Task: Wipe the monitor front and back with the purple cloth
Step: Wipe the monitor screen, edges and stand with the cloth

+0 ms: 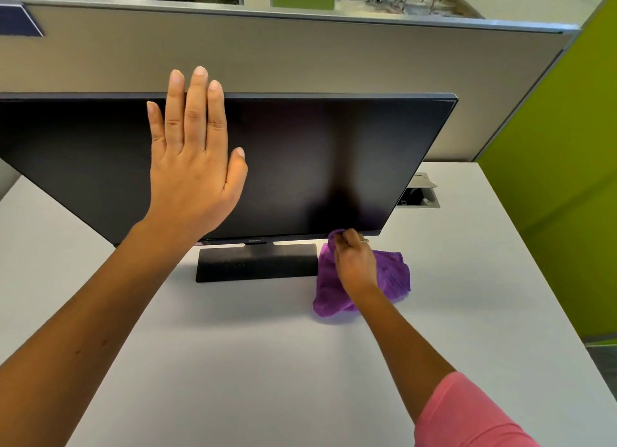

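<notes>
Fingers (344, 237) of right hand (355, 263) pinched on cloth (392, 271), bunched on table (233, 329) under monitor (300, 162) lower right edge. Left hand (195, 166) flat, fingers extended, bracing screen. Screen lies directly above cloth; right hand nearer.

Black monitor (300, 166) upright on its flat stand, screen dark. Purple cloth (390, 273) bunched below the lower right bezel corner, draping onto the desk (250, 363).
</notes>
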The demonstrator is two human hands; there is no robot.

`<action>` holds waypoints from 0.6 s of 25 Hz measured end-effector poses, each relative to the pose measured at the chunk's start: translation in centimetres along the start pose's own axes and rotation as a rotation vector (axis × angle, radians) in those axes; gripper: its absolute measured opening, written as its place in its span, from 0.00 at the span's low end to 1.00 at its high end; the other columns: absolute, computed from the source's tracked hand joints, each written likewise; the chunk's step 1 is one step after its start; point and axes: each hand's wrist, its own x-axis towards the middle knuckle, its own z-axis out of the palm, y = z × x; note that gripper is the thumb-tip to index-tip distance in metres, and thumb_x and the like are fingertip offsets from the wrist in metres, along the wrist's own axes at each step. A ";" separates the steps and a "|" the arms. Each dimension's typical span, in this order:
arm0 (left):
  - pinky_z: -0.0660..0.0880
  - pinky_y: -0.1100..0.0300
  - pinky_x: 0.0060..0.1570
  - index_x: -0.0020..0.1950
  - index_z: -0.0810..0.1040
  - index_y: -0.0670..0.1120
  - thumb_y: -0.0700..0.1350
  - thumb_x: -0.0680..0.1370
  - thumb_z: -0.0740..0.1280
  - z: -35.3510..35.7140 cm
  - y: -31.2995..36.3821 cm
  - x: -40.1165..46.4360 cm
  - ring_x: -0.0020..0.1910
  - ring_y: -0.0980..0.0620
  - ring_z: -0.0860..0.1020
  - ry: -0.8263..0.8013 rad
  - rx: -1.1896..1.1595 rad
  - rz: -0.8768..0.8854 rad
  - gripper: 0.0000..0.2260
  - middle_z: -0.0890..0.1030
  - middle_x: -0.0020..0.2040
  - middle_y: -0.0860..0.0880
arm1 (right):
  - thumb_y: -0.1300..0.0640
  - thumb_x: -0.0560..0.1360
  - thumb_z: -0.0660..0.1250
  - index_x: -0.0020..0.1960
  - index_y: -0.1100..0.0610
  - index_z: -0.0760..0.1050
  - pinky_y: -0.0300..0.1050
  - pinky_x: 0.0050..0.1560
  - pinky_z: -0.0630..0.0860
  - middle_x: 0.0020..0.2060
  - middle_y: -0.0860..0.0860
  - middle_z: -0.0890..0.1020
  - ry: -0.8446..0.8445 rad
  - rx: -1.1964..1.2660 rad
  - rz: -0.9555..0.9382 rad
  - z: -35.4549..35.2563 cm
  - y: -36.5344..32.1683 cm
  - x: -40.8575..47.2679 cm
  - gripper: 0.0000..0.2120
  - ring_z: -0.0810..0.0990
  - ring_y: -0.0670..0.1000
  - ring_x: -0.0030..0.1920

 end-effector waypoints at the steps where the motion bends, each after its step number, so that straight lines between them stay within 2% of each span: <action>1: 0.43 0.42 0.74 0.78 0.47 0.40 0.50 0.80 0.51 0.2 0.0 0.0 0.77 0.38 0.47 0.009 0.007 -0.003 0.29 0.50 0.78 0.40 | 0.62 0.77 0.64 0.57 0.58 0.73 0.42 0.48 0.76 0.55 0.55 0.77 -0.033 0.011 -0.016 0.6 -1.2 0.0 0.09 0.78 0.56 0.49; 3: 0.43 0.42 0.74 0.78 0.47 0.40 0.51 0.81 0.50 0.5 0.0 0.0 0.77 0.38 0.47 0.019 0.016 -0.003 0.29 0.50 0.78 0.40 | 0.63 0.75 0.66 0.61 0.60 0.72 0.44 0.53 0.75 0.58 0.56 0.74 -0.090 -0.090 -0.126 1.7 -3.2 0.1 0.14 0.77 0.56 0.53; 5: 0.44 0.42 0.74 0.78 0.47 0.41 0.51 0.81 0.51 0.7 -0.3 0.0 0.77 0.39 0.47 0.026 0.021 -0.001 0.28 0.50 0.78 0.41 | 0.63 0.75 0.67 0.63 0.59 0.70 0.44 0.56 0.75 0.60 0.55 0.72 -0.119 -0.108 -0.154 2.2 -4.0 0.1 0.17 0.76 0.56 0.55; 8: 0.44 0.42 0.74 0.78 0.47 0.41 0.50 0.81 0.51 0.9 -0.4 -0.1 0.77 0.40 0.48 0.044 0.003 -0.003 0.28 0.51 0.78 0.42 | 0.60 0.76 0.65 0.64 0.58 0.70 0.45 0.57 0.74 0.60 0.55 0.73 -0.093 -0.120 -0.182 1.6 -2.5 0.0 0.16 0.75 0.55 0.56; 11: 0.44 0.42 0.74 0.78 0.48 0.42 0.50 0.81 0.51 1.0 -0.3 0.0 0.77 0.41 0.48 0.064 -0.010 -0.003 0.28 0.52 0.78 0.42 | 0.56 0.79 0.59 0.59 0.56 0.74 0.44 0.56 0.72 0.56 0.53 0.76 -0.031 -0.014 -0.087 -0.4 0.7 0.1 0.11 0.74 0.53 0.55; 15: 0.44 0.42 0.74 0.78 0.49 0.42 0.49 0.80 0.52 1.1 -0.4 0.0 0.77 0.41 0.48 0.065 -0.022 -0.008 0.28 0.53 0.78 0.42 | 0.55 0.81 0.57 0.56 0.56 0.74 0.42 0.47 0.72 0.51 0.54 0.78 0.082 0.085 0.105 -2.8 5.5 0.3 0.09 0.77 0.55 0.51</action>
